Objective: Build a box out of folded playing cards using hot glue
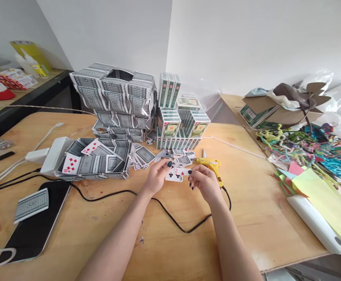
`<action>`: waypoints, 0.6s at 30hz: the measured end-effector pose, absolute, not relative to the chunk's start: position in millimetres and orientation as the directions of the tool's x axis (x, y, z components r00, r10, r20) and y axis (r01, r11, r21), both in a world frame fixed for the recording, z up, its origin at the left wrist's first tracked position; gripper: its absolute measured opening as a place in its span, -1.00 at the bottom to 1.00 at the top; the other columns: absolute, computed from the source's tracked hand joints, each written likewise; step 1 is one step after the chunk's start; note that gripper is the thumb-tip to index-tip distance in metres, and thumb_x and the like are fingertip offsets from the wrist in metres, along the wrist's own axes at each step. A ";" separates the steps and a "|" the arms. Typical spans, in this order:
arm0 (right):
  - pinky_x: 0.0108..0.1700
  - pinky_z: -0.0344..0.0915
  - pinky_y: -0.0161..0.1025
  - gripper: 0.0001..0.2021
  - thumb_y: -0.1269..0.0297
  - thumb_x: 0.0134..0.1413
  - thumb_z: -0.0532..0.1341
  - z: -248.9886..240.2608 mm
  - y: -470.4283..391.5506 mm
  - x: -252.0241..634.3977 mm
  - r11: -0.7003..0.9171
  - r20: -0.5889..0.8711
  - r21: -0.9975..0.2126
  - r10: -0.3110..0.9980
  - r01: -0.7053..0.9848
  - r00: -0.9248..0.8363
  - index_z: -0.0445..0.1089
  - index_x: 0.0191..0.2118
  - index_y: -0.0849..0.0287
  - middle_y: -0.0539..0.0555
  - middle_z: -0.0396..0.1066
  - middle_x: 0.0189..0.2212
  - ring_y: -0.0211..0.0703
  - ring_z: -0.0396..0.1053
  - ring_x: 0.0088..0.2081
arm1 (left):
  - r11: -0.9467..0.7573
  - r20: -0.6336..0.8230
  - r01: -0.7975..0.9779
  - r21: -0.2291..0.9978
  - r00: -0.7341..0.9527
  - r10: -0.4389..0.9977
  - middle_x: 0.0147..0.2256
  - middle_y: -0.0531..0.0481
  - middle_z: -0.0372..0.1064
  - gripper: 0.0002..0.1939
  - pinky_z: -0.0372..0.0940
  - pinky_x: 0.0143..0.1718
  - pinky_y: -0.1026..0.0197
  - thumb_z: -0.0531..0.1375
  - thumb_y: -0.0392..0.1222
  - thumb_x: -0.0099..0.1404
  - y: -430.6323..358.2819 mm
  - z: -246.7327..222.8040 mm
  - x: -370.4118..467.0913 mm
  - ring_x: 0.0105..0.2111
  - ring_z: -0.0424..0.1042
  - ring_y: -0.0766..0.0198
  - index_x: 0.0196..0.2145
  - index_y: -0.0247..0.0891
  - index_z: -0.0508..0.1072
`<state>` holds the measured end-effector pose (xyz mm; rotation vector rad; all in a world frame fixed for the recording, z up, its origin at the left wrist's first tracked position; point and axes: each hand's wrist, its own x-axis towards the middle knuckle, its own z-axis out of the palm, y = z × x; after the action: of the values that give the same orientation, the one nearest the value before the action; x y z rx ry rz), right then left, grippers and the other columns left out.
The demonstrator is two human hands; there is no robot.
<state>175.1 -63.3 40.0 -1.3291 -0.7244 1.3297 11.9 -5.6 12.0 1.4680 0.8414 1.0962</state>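
The wooden tabletop [185,257] runs under and all around the open tray [100,177], which is built of grey-backed playing cards and has loose cards lying inside it. Directly behind the tray rises the tall stack of card-covered boxes [114,97]; behind it and to its right stands a pile of packaged decks [170,128]. Well to the tray's right spreads a colourful heap of craft scraps [319,144]. In front of the tray and to its left lies a black phone [38,230] with one card across its upper end, while a white power block [59,156] sits against the tray's left end. To the tray's right, the left hand [156,177] has thumb and fingertips closed on a club card [171,179]; farther right, the right hand [202,183] is bent, its fingertips pinching the end of a red-two piece [180,171], which overlaps that card. Beyond both, still on the tray's right, lies the yellow glue gun [213,168]; loose cards [142,155] scatter just beside the tray's right end
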 end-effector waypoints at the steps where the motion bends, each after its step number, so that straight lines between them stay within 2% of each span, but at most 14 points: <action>1: -0.71 0.16 -0.36 -0.86 0.31 -0.26 0.26 39.8 -63.1 175.1 -0.243 -0.297 -0.935 0.934 -0.259 0.196 0.27 -0.51 0.18 -0.05 0.35 -0.67 -0.29 0.25 -0.71 | -0.137 0.173 -0.122 0.983 0.357 0.918 -0.47 -0.02 0.30 -0.64 0.21 -0.40 0.22 0.01 0.09 0.21 -5.3 11.5 12.2 -0.44 0.29 0.26 -0.43 -0.27 0.37; 5: -0.71 0.17 -0.37 -0.85 0.30 -0.25 0.25 39.2 -62.5 173.8 -0.234 -0.283 -0.946 0.935 -0.226 0.216 0.26 -0.52 0.18 -0.05 0.35 -0.66 -0.30 0.26 -0.71 | 0.087 0.070 -0.332 0.939 0.433 0.899 -0.36 -0.12 0.39 -0.47 0.28 -0.34 0.14 -0.11 0.20 0.22 -2.4 7.4 15.1 -0.35 0.38 0.18 -0.44 -0.31 0.39; 8: -0.70 0.17 -0.38 -0.86 0.30 -0.21 0.24 39.9 -62.6 171.4 -0.197 -0.234 -0.965 0.947 -0.175 0.220 0.25 -0.50 0.18 -0.06 0.34 -0.67 -0.31 0.25 -0.71 | 0.201 -0.053 -0.281 0.938 0.456 0.889 -0.39 -0.09 0.40 -0.54 0.29 -0.40 0.18 0.01 0.17 0.16 0.4 5.9 16.5 -0.39 0.39 0.21 -0.46 -0.32 0.39; 12: -0.68 0.19 -0.38 -0.88 0.28 -0.13 0.20 40.3 -63.3 168.5 -0.103 -0.109 -0.994 0.967 -0.037 0.230 0.26 -0.47 0.19 -0.06 0.33 -0.66 -0.32 0.27 -0.69 | 0.175 -0.101 -0.127 0.976 0.449 0.888 -0.49 0.04 0.35 -0.74 0.24 -0.43 0.28 0.23 -0.05 0.02 2.5 6.8 16.8 -0.46 0.34 0.32 -0.45 -0.32 0.39; 18: -0.62 0.23 -0.36 -0.85 0.21 -0.05 0.17 36.3 -64.4 166.1 -0.002 0.021 -0.993 0.981 0.116 0.195 0.27 -0.43 0.19 -0.05 0.31 -0.65 -0.32 0.27 -0.64 | 0.152 -0.080 -0.096 0.984 0.523 0.849 -0.36 -0.04 0.42 -0.76 0.28 -0.35 0.23 0.26 -0.11 0.01 4.7 3.8 16.3 -0.38 0.38 0.27 -0.38 -0.30 0.44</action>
<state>166.1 -64.4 36.3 -1.3733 -1.1485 0.9981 16.3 4.7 3.8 1.2359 0.7687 0.7831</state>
